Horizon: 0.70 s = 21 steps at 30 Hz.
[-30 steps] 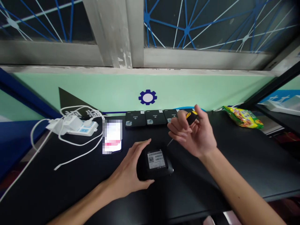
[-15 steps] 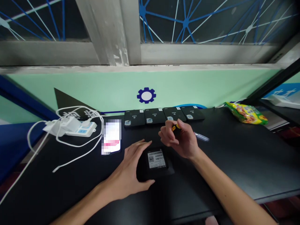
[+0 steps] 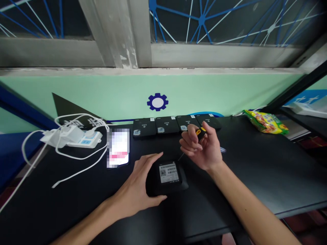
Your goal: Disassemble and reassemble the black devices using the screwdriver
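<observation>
A black box-shaped device [image 3: 182,180] with a white printed label and QR code lies in front of me, label upward. My left hand [image 3: 140,180] grips it from the left, fingers along the far side and thumb along the near side. Its left part is hidden within the curve of that hand. Closed around the black and yellow handle of a screwdriver [image 3: 200,132], my right hand [image 3: 200,148] hovers just beyond the device's right side. The thin shaft slants down to the left, its tip near the device's far right corner; whether it touches I cannot tell.
Several flat black boxes [image 3: 167,125] stand in a row by the wall. To the left are a lit phone [image 3: 119,146] and a white power strip [image 3: 88,139] with looped cables. A pen [image 3: 223,149] lies partly behind my right hand; a yellow-green snack bag [image 3: 267,122] is farther right.
My right hand has shifted slightly right and turned, so the screwdriver's shaft now shows and more of the handle is visible. My left hand keeps its place around the device. The view has shifted slightly.
</observation>
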Motion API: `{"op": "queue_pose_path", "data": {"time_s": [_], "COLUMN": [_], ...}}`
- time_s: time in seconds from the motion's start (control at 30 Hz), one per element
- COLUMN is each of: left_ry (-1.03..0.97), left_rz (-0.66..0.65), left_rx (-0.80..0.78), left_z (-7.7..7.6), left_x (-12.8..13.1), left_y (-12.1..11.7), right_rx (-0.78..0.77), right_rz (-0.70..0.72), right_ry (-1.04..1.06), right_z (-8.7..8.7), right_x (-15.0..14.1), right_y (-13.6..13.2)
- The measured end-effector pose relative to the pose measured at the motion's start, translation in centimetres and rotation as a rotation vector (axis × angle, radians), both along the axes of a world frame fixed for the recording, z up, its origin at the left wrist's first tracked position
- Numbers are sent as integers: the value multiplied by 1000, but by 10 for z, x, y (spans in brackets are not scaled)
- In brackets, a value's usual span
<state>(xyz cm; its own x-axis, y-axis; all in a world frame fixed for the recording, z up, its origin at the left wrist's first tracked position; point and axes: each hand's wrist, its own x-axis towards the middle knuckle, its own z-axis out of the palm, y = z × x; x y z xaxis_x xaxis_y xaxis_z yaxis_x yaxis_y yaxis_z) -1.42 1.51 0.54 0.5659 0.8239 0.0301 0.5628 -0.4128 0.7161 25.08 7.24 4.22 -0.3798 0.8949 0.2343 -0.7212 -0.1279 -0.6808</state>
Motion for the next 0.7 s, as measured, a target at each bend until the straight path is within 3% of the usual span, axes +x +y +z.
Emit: {"op": "queue_pose_path", "data": {"time_s": [0.23,0.7], "left_ry": [2,-4], "left_rz": [-2,3], "left_rx": [30,19], "left_z": [1,1], "left_x": [3,2], "left_y": [0,1], "right_rx": [-132,101], "right_rz": [-44,27], "right_ry": [92,-71], "right_z": [-2,-3], "right_x": [6,-5], "right_y": [5,-3]}}
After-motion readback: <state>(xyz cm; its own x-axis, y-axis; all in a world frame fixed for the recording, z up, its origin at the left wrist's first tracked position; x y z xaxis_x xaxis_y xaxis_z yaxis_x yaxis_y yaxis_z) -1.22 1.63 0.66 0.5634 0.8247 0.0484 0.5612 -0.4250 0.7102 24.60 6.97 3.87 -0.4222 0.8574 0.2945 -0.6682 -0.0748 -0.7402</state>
